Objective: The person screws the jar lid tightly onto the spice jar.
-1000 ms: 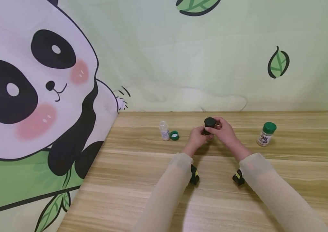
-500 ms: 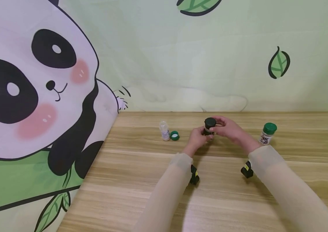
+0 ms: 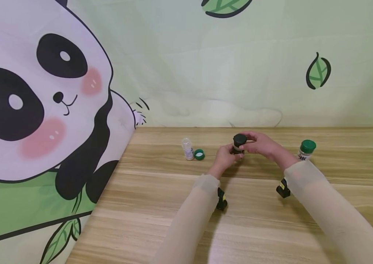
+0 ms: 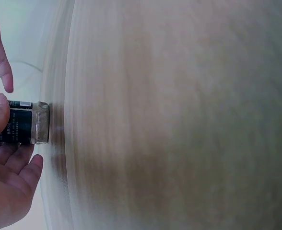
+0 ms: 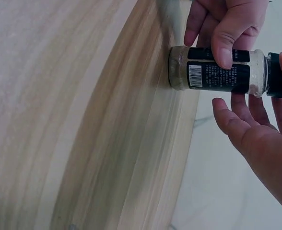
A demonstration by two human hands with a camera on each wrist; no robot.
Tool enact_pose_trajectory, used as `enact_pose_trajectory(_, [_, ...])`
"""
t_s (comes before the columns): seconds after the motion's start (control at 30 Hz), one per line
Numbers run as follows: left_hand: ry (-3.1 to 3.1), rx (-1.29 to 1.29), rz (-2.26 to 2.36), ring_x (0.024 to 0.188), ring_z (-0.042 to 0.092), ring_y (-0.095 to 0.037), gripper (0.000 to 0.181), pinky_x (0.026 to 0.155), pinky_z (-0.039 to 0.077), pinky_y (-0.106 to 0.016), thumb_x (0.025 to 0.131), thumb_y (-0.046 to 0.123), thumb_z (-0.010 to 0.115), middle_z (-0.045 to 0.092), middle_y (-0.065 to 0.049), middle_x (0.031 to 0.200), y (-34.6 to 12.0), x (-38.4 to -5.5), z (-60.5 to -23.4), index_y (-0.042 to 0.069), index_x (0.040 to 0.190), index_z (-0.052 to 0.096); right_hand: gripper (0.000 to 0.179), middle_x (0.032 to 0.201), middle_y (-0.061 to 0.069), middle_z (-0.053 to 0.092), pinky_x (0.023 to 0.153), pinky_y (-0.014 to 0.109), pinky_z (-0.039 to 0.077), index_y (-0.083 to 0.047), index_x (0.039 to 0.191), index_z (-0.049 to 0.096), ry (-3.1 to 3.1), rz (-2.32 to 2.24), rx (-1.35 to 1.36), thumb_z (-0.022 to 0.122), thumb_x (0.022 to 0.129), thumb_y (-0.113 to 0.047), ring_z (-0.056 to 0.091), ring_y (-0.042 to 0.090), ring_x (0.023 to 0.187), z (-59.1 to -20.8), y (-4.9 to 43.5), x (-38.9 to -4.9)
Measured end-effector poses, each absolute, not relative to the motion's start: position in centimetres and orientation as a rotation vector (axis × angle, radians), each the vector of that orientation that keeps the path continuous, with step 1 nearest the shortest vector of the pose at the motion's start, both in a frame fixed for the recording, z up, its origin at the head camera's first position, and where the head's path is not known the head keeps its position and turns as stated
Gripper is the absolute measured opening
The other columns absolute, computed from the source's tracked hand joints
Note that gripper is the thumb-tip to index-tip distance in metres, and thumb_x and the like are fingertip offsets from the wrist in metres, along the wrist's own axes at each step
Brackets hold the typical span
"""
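Note:
My left hand [image 3: 226,157] grips the body of a spice bottle [image 5: 217,75] with a black label, its thumb laid across the label. The bottle stands upright over the table; the left wrist view also shows the label and lower end of this spice bottle [image 4: 23,123]. My right hand [image 3: 261,145] pinches the bottle's black cap [image 3: 240,138] between thumb and fingers. In the right wrist view a strip of clear neck shows between cap and label. The right hand [image 5: 268,139] has its other fingers spread beside the bottle.
Left of the hands stands a clear open bottle [image 3: 188,151], with a green cap [image 3: 199,154] lying top down next to it. On the right, a green-capped spice bottle [image 3: 306,148] is partly hidden by my right sleeve. A panda-printed cloth [image 3: 186,66] hangs behind the wooden table [image 3: 133,220].
My right wrist and forearm have swung outward to the right, with the fingers still at the cap. A pale band now shows under the cap. The left hand has stayed in place.

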State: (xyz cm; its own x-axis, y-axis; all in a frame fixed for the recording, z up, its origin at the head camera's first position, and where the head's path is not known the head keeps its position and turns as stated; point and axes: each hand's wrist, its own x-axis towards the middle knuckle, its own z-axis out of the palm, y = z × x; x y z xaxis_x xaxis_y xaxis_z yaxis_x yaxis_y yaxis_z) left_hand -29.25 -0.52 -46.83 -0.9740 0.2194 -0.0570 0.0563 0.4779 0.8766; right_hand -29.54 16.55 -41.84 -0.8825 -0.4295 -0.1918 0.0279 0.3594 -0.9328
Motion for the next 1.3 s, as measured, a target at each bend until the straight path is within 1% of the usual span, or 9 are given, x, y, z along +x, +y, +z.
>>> enact_pose_trajectory(0.1, [2.563, 0.24, 1.506, 0.128, 0.065, -0.025, 0.035, 0.106, 0.052, -0.032, 0.093, 0.011, 0.075, 0.072, -0.012, 0.132, -0.5, -29.2, -46.9, 0.005, 0.127, 0.071, 0.063, 0.161, 0.032, 0.032, 0.116, 0.056, 0.04, 0.002, 0.156, 0.033, 2.239, -1.521, -0.359, 0.061, 0.101, -0.012, 0.041, 0.047, 0.145, -41.7, 16.6, -29.4])
enact_pose_trajectory(0.33, [2.543, 0.238, 1.537, 0.128, 0.065, -0.025, 0.036, 0.105, 0.052, -0.034, 0.093, 0.01, 0.075, 0.071, -0.012, 0.133, -0.4, -29.2, -46.8, 0.005, 0.128, 0.07, 0.057, 0.161, 0.032, 0.033, 0.118, 0.057, 0.038, 0.004, 0.152, 0.038, 2.239, -1.556, -0.343, 0.061, 0.102, -0.012, 0.039, 0.047, 0.146, -41.6, 16.4, -29.3])
enact_pose_trajectory(0.63, [2.56, 0.261, 1.537, 0.13, 0.064, -0.026, 0.037, 0.106, 0.052, -0.034, 0.093, 0.009, 0.075, 0.07, -0.012, 0.135, -0.5, -29.3, -47.0, 0.006, 0.129, 0.07, 0.059, 0.159, 0.032, 0.037, 0.117, 0.056, 0.041, 0.006, 0.151, 0.038, 2.272, -1.581, -0.299, 0.063, 0.101, -0.011, 0.04, 0.045, 0.147, -42.3, 16.0, -29.4])
enact_pose_trajectory(1.03, [2.569, 0.257, 1.527, 0.13, 0.064, -0.026, 0.035, 0.106, 0.052, -0.033, 0.093, 0.01, 0.074, 0.071, -0.012, 0.132, -0.5, -29.1, -46.8, 0.005, 0.127, 0.071, 0.06, 0.158, 0.032, 0.039, 0.117, 0.056, 0.04, 0.008, 0.152, 0.036, 2.279, -1.661, -0.251, 0.062, 0.101, -0.009, 0.038, 0.045, 0.149, -42.7, 15.4, -28.9])
enact_pose_trajectory(1.2, [2.553, 0.244, 1.541, 0.13, 0.064, -0.026, 0.035, 0.102, 0.053, -0.03, 0.093, 0.01, 0.074, 0.071, -0.011, 0.133, -0.5, -29.2, -46.9, 0.005, 0.128, 0.07, 0.061, 0.158, 0.032, 0.039, 0.116, 0.056, 0.041, 0.008, 0.152, 0.035, 2.297, -1.68, -0.235, 0.062, 0.101, -0.01, 0.038, 0.045, 0.149, -42.7, 15.1, -28.7])
enact_pose_trajectory(1.3, [2.544, 0.238, 1.546, 0.131, 0.063, -0.026, 0.036, 0.104, 0.052, -0.031, 0.093, 0.01, 0.074, 0.07, -0.012, 0.134, -0.5, -29.2, -46.9, 0.005, 0.129, 0.07, 0.061, 0.158, 0.032, 0.038, 0.117, 0.055, 0.041, 0.008, 0.152, 0.035, 2.295, -1.695, -0.221, 0.062, 0.101, -0.01, 0.037, 0.045, 0.149, -42.7, 15.0, -28.5])
